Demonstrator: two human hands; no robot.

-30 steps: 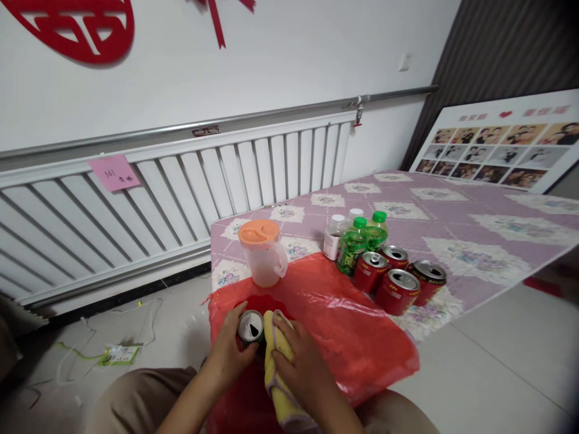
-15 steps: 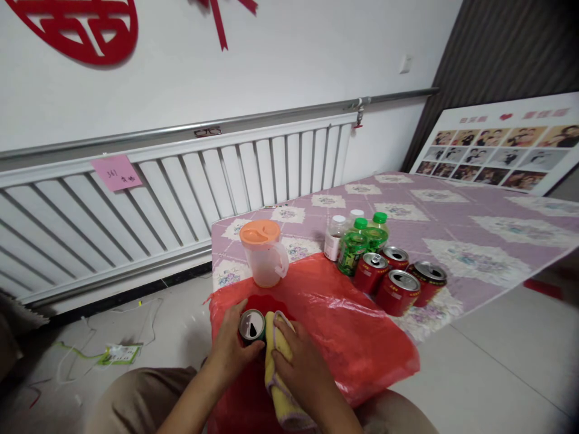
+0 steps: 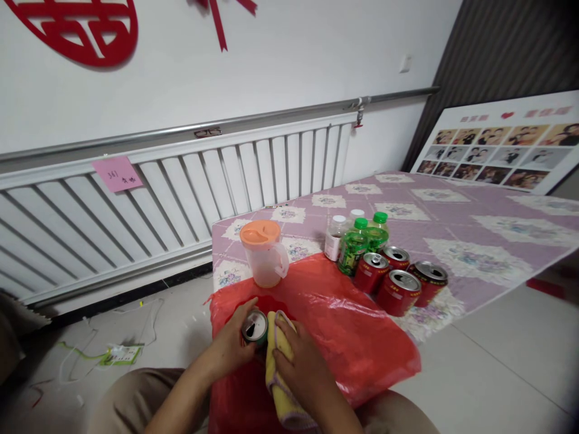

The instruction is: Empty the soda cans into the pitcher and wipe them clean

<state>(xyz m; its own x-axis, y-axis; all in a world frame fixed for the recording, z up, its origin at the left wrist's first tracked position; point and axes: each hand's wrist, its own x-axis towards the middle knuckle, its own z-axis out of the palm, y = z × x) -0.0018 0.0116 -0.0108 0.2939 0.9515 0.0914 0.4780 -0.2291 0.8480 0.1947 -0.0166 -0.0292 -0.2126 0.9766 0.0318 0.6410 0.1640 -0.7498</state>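
Note:
A drink can (image 3: 255,327) with an opened top and a greenish side stands upright or nearly so over the red plastic sheet (image 3: 325,319). My left hand (image 3: 233,340) is wrapped round it from the left. In my right hand (image 3: 301,355) is a folded yellow cloth (image 3: 281,349) with a purple edge, its upper end against or very close to the can's right side. The can's lower part is hidden by my hand and the cloth. Just beyond stands a clear pitcher (image 3: 266,265) with an orange lid (image 3: 260,232).
Several red cans (image 3: 398,294) stand to the right on the flowered tablecloth (image 3: 479,259). Behind them are green-capped bottles (image 3: 353,250) and white-capped bottles (image 3: 333,241). A white radiator (image 3: 253,172) runs along the wall. On the floor at left lies a power strip (image 3: 122,354) with cables.
The can has turned in my left hand, its opening shifting leftward, and it sits slightly further right. My left fingers have changed their hold. The right hand and cloth have barely moved.

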